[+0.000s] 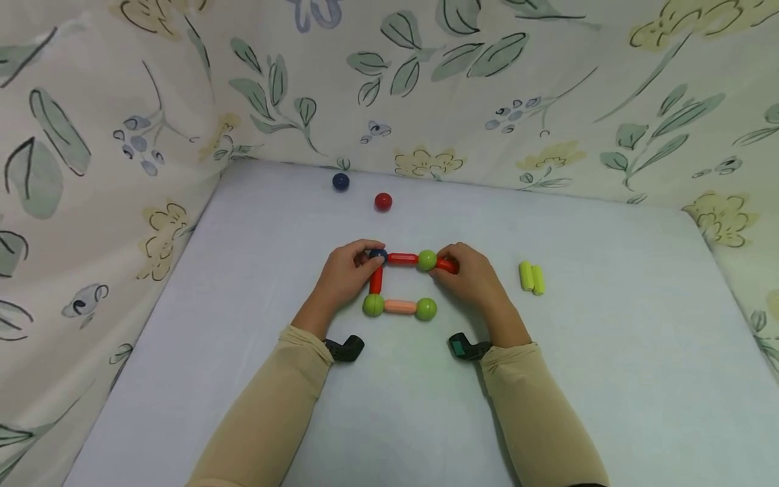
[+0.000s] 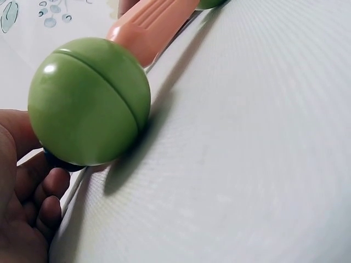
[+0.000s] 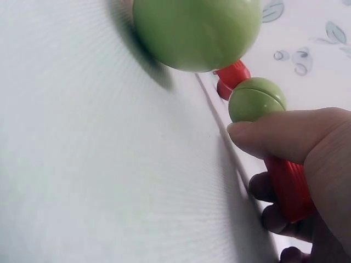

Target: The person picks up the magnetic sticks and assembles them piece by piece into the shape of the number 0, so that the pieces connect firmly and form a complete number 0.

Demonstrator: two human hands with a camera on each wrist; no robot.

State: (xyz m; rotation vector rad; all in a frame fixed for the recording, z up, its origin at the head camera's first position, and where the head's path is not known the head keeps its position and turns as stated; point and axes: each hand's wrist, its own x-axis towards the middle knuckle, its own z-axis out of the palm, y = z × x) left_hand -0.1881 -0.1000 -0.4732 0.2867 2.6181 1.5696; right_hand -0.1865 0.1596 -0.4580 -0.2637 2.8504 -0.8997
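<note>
A frame of magnetic rods and balls lies on the white table. My left hand grips a dark blue ball at the frame's top left corner. From it a red rod runs right to a green ball, and another red rod runs down to a green ball. A pink rod joins that to a second green ball. My right hand holds a red rod against the upper green ball.
A loose dark blue ball and a red ball lie near the back of the table. Two yellow-green rods lie side by side to the right. A floral cloth walls in the table at the back and sides.
</note>
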